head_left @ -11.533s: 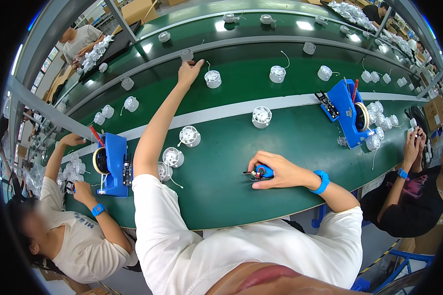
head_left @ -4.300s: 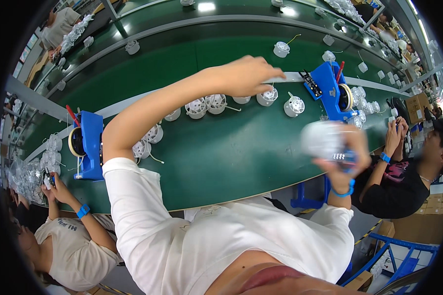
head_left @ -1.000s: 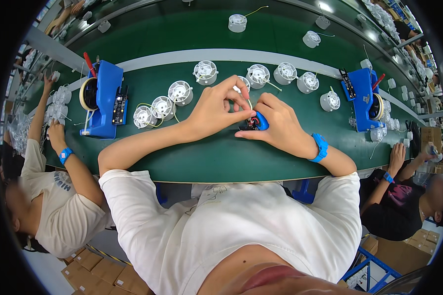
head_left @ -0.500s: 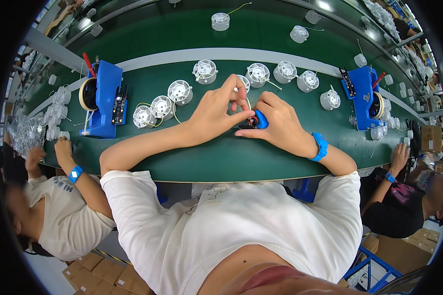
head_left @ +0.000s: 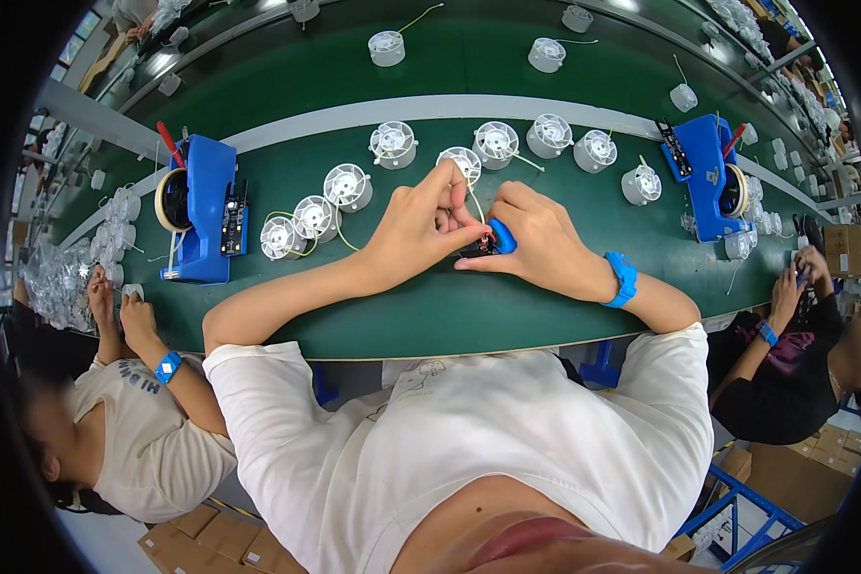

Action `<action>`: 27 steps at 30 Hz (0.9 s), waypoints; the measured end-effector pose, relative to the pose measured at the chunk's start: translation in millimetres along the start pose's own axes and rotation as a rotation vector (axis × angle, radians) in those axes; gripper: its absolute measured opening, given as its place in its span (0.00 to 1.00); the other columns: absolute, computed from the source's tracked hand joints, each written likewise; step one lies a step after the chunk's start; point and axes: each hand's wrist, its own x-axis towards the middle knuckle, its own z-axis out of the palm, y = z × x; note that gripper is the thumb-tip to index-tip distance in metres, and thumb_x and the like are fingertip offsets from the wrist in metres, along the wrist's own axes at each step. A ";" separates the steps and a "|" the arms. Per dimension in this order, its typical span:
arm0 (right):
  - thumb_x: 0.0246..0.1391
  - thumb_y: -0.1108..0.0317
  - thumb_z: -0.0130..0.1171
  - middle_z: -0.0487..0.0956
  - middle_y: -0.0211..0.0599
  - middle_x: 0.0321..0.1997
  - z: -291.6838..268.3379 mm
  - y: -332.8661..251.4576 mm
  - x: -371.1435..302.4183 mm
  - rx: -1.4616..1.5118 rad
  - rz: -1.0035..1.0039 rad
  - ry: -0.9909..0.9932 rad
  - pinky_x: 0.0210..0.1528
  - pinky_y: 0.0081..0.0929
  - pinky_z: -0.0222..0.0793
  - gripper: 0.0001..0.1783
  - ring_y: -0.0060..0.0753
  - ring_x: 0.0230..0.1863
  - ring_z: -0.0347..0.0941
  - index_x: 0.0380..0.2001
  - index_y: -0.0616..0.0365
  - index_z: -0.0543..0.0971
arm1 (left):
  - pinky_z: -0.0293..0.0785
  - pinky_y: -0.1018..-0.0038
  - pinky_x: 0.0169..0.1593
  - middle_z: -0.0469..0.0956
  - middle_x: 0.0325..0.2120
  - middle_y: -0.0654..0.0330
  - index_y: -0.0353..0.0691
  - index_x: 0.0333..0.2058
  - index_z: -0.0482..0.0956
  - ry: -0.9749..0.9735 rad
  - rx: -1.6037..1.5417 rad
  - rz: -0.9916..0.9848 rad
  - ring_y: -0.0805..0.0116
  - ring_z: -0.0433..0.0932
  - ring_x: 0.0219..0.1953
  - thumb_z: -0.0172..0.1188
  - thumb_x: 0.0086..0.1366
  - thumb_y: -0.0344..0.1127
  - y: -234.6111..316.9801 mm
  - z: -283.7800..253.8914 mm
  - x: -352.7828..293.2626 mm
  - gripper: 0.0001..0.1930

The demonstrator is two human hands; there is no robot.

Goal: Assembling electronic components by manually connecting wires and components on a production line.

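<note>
My left hand [head_left: 429, 218] is closed, its thumb and fingertips pinching the pale wire [head_left: 477, 205] of a white round fan-like part [head_left: 461, 164] just beyond it. Close against those fingertips, my right hand [head_left: 545, 234] grips a small blue-handled tool [head_left: 502, 236] with black and red parts at its front. The wire's end runs into the tool's black part, where fingers hide the exact contact. More white fan-like parts, such as one at the left [head_left: 347, 187] and one at the right [head_left: 595, 150], stand in an arc around my hands.
Blue stands with tape rolls and red-handled tools stand at the left [head_left: 204, 215] and right [head_left: 713, 182] of the green table [head_left: 392, 311]. Beyond a pale rail [head_left: 354, 105], a green belt [head_left: 469, 57] carries more white parts. Co-workers sit on both sides.
My left fingers have come down and closed on the wire beside the tool. The fan-like part behind them shows more. White parts on the belt have shifted left.
</note>
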 end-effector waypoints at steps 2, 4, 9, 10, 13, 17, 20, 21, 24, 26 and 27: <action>0.35 0.49 0.75 0.69 0.39 0.28 1.5 -1.0 -0.8 -0.004 0.003 -0.029 0.28 0.32 0.67 0.29 0.38 0.28 0.68 0.22 0.65 0.75 | 0.64 0.81 0.23 0.77 0.19 0.60 0.37 0.32 0.62 -0.014 -0.006 -0.028 0.79 0.69 0.19 0.69 0.55 0.29 -0.2 -2.2 -0.5 0.19; 0.35 0.49 0.75 0.69 0.39 0.28 4.4 0.7 0.7 0.004 -0.010 -0.008 0.28 0.32 0.67 0.29 0.38 0.28 0.68 0.23 0.65 0.75 | 0.66 0.83 0.25 0.79 0.21 0.60 0.39 0.31 0.62 -0.039 0.004 -0.037 0.82 0.71 0.21 0.68 0.56 0.28 0.2 -4.8 -0.8 0.18; 0.35 0.50 0.76 0.70 0.40 0.30 20.3 8.1 -4.8 0.063 -0.065 0.024 0.29 0.34 0.69 0.29 0.41 0.30 0.70 0.26 0.64 0.75 | 0.68 0.81 0.27 0.80 0.26 0.59 0.38 0.30 0.65 -0.084 0.100 -0.011 0.77 0.74 0.24 0.70 0.54 0.29 7.5 -5.9 -3.8 0.18; 0.35 0.51 0.76 0.70 0.40 0.30 21.5 9.5 -4.7 0.085 -0.081 0.021 0.30 0.34 0.69 0.29 0.42 0.30 0.71 0.28 0.64 0.75 | 0.68 0.81 0.27 0.80 0.26 0.59 0.38 0.30 0.65 -0.082 0.102 -0.007 0.77 0.74 0.24 0.70 0.54 0.29 10.9 -10.1 -2.1 0.18; 0.35 0.53 0.76 0.71 0.41 0.32 14.5 16.8 4.6 0.046 -0.031 0.069 0.30 0.35 0.70 0.28 0.43 0.31 0.72 0.32 0.63 0.75 | 0.72 0.71 0.34 0.75 0.32 0.55 0.39 0.34 0.67 0.113 0.431 0.213 0.62 0.75 0.35 0.72 0.50 0.33 24.8 -36.4 5.7 0.20; 0.35 0.57 0.76 0.73 0.42 0.34 13.5 20.6 25.0 0.080 0.045 0.197 0.32 0.36 0.70 0.27 0.44 0.34 0.73 0.36 0.61 0.76 | 0.68 0.62 0.48 0.73 0.40 0.52 0.39 0.40 0.70 0.278 0.926 0.379 0.54 0.72 0.45 0.74 0.47 0.39 24.8 -73.8 19.6 0.25; 0.35 0.59 0.76 0.74 0.43 0.37 15.9 19.9 33.9 0.010 0.059 0.222 0.35 0.37 0.70 0.28 0.45 0.36 0.73 0.38 0.60 0.76 | 0.58 0.55 0.59 0.72 0.46 0.50 0.38 0.49 0.70 0.185 1.094 0.247 0.50 0.69 0.51 0.74 0.46 0.46 -1.1 -82.6 23.0 0.34; 0.34 0.59 0.76 0.74 0.44 0.39 17.5 20.9 35.8 -0.087 0.056 0.196 0.36 0.37 0.70 0.28 0.45 0.37 0.74 0.39 0.60 0.76 | 0.58 0.55 0.59 0.72 0.46 0.50 0.38 0.49 0.70 0.192 1.095 0.246 0.50 0.69 0.51 0.74 0.46 0.46 -9.1 -82.8 22.7 0.34; 0.34 0.59 0.76 0.75 0.44 0.41 21.0 26.0 38.5 -0.196 0.058 0.144 0.39 0.37 0.70 0.29 0.45 0.39 0.74 0.40 0.59 0.76 | 0.52 0.50 0.64 0.73 0.46 0.47 0.33 0.54 0.67 0.005 1.148 0.099 0.49 0.71 0.51 0.73 0.45 0.53 -27.6 -81.4 22.6 0.43; 0.33 0.58 0.77 0.75 0.44 0.43 21.1 25.5 41.8 -0.213 0.077 0.089 0.40 0.35 0.69 0.30 0.45 0.41 0.73 0.41 0.58 0.76 | 0.50 0.49 0.65 0.73 0.46 0.46 0.33 0.55 0.66 -0.022 1.136 0.051 0.48 0.71 0.52 0.73 0.45 0.55 -29.8 -80.0 25.1 0.44; 0.33 0.58 0.77 0.75 0.44 0.43 17.2 25.7 42.2 -0.215 0.071 0.087 0.40 0.35 0.69 0.30 0.45 0.41 0.73 0.41 0.58 0.76 | 0.48 0.48 0.65 0.73 0.47 0.45 0.32 0.55 0.66 -0.054 1.124 0.003 0.48 0.71 0.52 0.72 0.46 0.56 -30.2 -79.2 26.6 0.44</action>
